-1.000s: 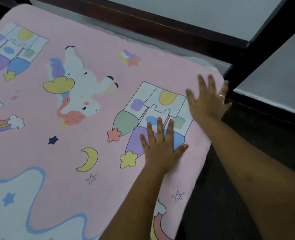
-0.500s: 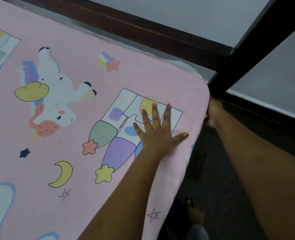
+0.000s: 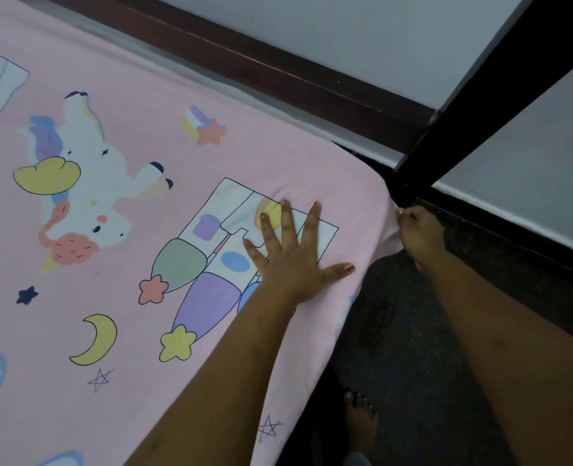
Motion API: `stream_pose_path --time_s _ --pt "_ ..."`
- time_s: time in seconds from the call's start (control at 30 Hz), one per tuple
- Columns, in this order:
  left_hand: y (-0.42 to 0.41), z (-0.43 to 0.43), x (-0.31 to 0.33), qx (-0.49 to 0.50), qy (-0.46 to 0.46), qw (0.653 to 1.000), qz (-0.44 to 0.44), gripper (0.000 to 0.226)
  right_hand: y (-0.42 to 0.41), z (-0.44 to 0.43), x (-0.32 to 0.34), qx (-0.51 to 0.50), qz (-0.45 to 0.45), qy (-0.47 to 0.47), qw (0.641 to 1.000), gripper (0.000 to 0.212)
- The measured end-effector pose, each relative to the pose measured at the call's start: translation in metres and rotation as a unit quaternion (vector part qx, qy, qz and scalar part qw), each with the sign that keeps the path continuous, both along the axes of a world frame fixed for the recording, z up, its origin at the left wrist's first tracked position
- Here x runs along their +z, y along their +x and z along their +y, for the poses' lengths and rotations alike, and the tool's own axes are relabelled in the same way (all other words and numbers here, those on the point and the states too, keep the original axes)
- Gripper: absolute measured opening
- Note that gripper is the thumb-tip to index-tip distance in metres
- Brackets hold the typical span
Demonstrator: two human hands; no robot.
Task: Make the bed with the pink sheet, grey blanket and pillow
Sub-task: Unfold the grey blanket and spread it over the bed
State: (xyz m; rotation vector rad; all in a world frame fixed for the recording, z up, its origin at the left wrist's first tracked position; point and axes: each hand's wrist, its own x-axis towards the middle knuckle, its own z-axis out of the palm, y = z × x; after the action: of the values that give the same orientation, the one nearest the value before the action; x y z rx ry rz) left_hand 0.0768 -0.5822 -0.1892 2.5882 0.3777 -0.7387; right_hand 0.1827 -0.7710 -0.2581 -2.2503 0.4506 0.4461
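Across the bed top, pink sheet [image 3: 137,230] lies flat, cut off left and bottom. Left hand [image 3: 295,260] spread, palm pressing sheet near corner. Right hand [image 3: 419,232] closed, pinching sheet edge at corner beside dark bedpost [image 3: 480,92]; fingertips hidden. Bare foot [image 3: 362,422] on dark floor [image 3: 413,331] beside bed.

Single head view, close, looking down at bed corner [image 3: 376,183].
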Motion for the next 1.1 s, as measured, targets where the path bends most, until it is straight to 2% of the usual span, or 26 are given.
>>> stream_pose_path --time_s 0.27,0.4,0.47,0.53,0.63,0.7,0.77,0.9,0.97,1.1 --pt "0.012 -0.007 -0.007 -0.007 0.017 0.999 -0.027 0.105 -0.001 0.013 0.004 0.060 -0.013 -0.115 0.991 0.031" --pt "0.011 -0.007 -0.011 0.002 0.009 0.999 -0.046 0.105 -0.011 0.022 0.011 0.107 0.091 -0.199 0.970 0.034" --pt "0.009 -0.007 -0.011 0.007 0.003 0.998 -0.058 0.102 -0.018 0.026 0.018 0.098 0.104 -0.195 0.970 0.036" --pt "0.006 -0.004 -0.005 0.017 -0.018 0.996 -0.084 0.091 -0.028 0.031 0.029 0.073 0.072 -0.168 0.980 0.032" --pt "-0.008 0.009 0.015 0.066 -0.138 0.980 -0.127 0.064 -0.044 0.043 0.056 0.044 0.015 -0.087 0.995 0.027" --pt "-0.030 0.015 0.034 0.102 -0.224 0.960 -0.136 0.057 -0.057 0.052 0.078 0.036 -0.018 -0.062 0.997 0.030" --pt "-0.061 0.021 0.054 0.119 -0.234 0.951 -0.162 0.055 -0.077 0.066 0.106 0.047 -0.040 -0.073 0.995 0.041" --pt "-0.121 0.039 0.094 0.207 -0.253 0.924 -0.199 0.048 -0.132 0.109 0.170 0.161 -0.084 -0.144 0.973 0.046" --pt "-0.153 0.052 0.117 0.239 -0.261 0.914 -0.198 0.048 -0.171 0.133 0.195 0.223 -0.102 -0.142 0.959 0.046" --pt "-0.207 0.087 0.160 0.275 -0.209 0.913 -0.216 0.053 -0.241 0.178 0.238 0.318 -0.103 -0.157 0.929 0.053"
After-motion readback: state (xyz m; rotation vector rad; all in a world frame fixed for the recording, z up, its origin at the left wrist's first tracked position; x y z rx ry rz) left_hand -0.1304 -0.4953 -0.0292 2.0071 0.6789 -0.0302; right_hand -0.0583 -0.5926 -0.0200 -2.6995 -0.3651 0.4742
